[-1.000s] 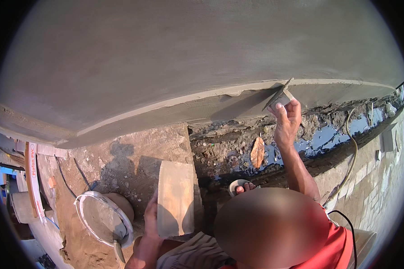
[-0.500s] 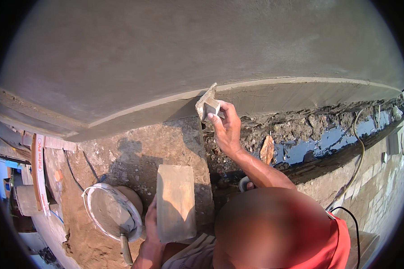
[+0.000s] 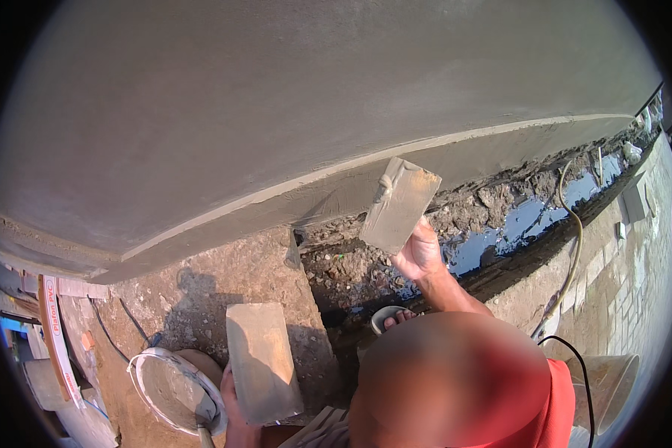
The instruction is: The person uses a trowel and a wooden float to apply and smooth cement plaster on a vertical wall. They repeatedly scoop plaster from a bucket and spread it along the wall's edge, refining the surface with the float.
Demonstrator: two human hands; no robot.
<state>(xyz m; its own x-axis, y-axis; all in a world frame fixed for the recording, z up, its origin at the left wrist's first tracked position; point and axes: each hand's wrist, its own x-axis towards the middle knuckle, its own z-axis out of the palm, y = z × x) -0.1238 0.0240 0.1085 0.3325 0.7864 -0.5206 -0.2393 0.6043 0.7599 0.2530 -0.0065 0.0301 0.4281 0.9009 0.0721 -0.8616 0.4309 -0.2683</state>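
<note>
Right hand (image 3: 421, 256): clasping mortar-smeared float (image 3: 406, 209), near plastered wall (image 3: 313, 89). Left hand (image 3: 233, 398): holding rectangular board (image 3: 262, 362), fingers hidden, farther from wall.

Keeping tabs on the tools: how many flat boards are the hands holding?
2. One pale board is in the left hand, right of the bucket; a mortar-smeared board is raised in the right hand. Both show plainly.

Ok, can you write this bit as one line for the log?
left hand: holds flat board | right hand: holds mortar-smeared float near grey wall | near left hand: white-rimmed bucket
</note>
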